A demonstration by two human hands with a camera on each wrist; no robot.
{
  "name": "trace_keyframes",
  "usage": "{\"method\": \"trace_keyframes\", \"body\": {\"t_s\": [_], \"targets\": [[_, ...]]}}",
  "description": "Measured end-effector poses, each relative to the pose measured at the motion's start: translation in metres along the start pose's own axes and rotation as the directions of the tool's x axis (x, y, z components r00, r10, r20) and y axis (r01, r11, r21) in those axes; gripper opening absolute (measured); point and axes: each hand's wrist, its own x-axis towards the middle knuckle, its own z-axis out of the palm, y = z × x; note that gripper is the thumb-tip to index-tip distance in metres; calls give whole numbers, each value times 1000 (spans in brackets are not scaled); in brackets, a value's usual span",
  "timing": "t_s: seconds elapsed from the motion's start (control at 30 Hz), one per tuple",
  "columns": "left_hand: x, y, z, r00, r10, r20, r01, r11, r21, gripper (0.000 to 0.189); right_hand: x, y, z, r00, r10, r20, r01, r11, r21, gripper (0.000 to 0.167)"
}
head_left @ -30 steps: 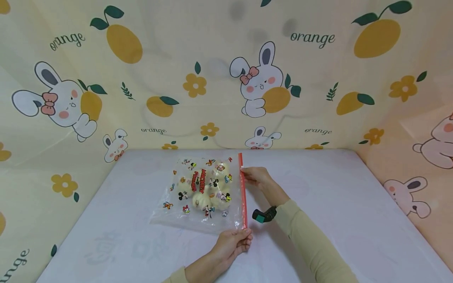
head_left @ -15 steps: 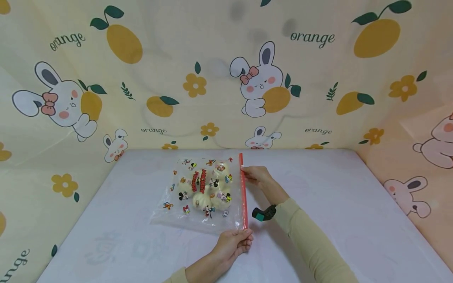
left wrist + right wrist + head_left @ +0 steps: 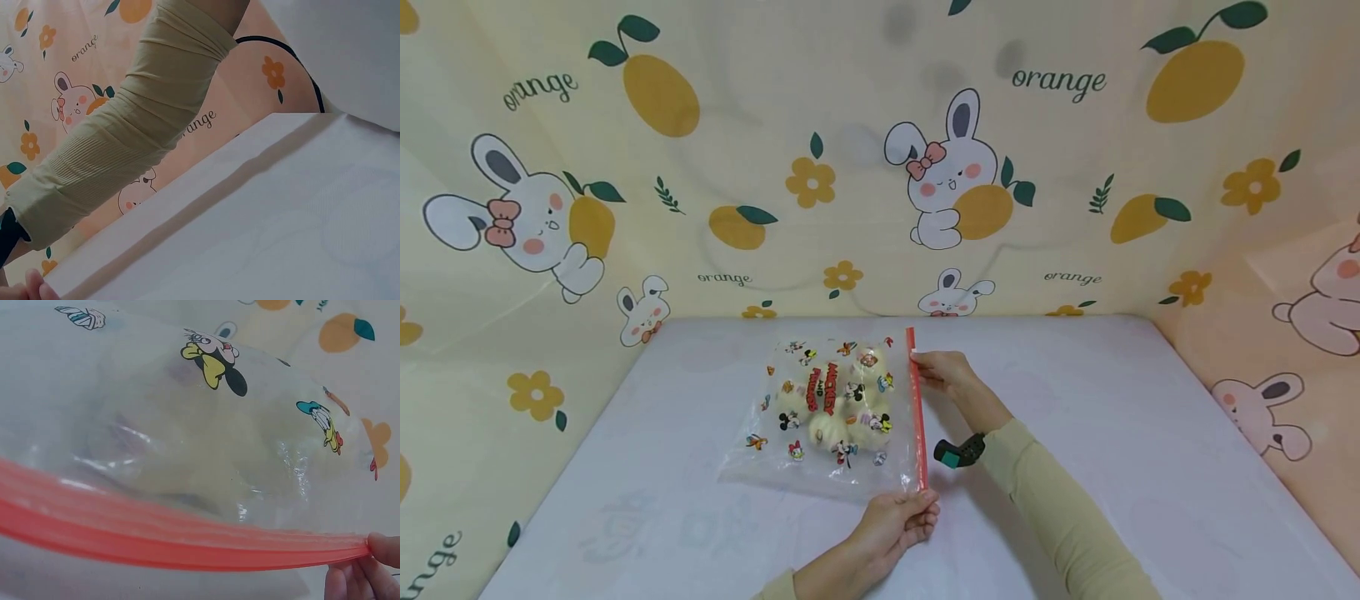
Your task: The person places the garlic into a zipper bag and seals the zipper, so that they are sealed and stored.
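A clear zip bag (image 3: 752,462) printed with cartoon figures and red lettering lies on the table, its red zip strip (image 3: 917,408) toward the right. Inside it are several pale, rounded, ridged lumps (image 3: 829,432), blurred by the plastic. My left hand (image 3: 891,529) pinches the near end of the strip between thumb and curled fingers. Farther up the same strip, my right hand (image 3: 951,375) pinches the edge close to the far end. The right wrist view shows the thumb and fingers (image 3: 375,547) gripping the red strip (image 3: 187,550) close up.
A white-covered table (image 3: 1097,467) spreads around the bag. Behind and at the sides hangs a cream cloth (image 3: 865,75) printed with rabbits and oranges. A black wrist device (image 3: 958,452) sits on the right arm, whose sleeve (image 3: 119,137) crosses the left wrist view.
Both hands keep their grip on the strip. The bag's near end and the left hand have shifted very slightly toward me, and the head view has moved a touch.
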Motion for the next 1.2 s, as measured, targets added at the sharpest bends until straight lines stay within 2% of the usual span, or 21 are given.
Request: {"method": "trace_keyframes", "body": {"t_s": [0.2, 0.73, 1.03, 1.2], "targets": [[0, 0, -1, 1000, -14, 0, 14, 1000, -1, 27, 0, 0, 1, 1000, -1, -6, 1, 1000, 0, 38], [1, -1, -2, 1000, -3, 6, 3, 1000, 5, 28, 6, 1, 2, 999, -41, -17, 41, 999, 33, 35], [2, 1, -2, 999, -40, -12, 40, 999, 17, 28, 10, 1, 4, 999, -31, -26, 32, 999, 42, 37], [2, 1, -2, 999, -33, -11, 33, 999, 19, 28, 10, 1, 4, 999, -34, -24, 35, 999, 39, 38]]}}
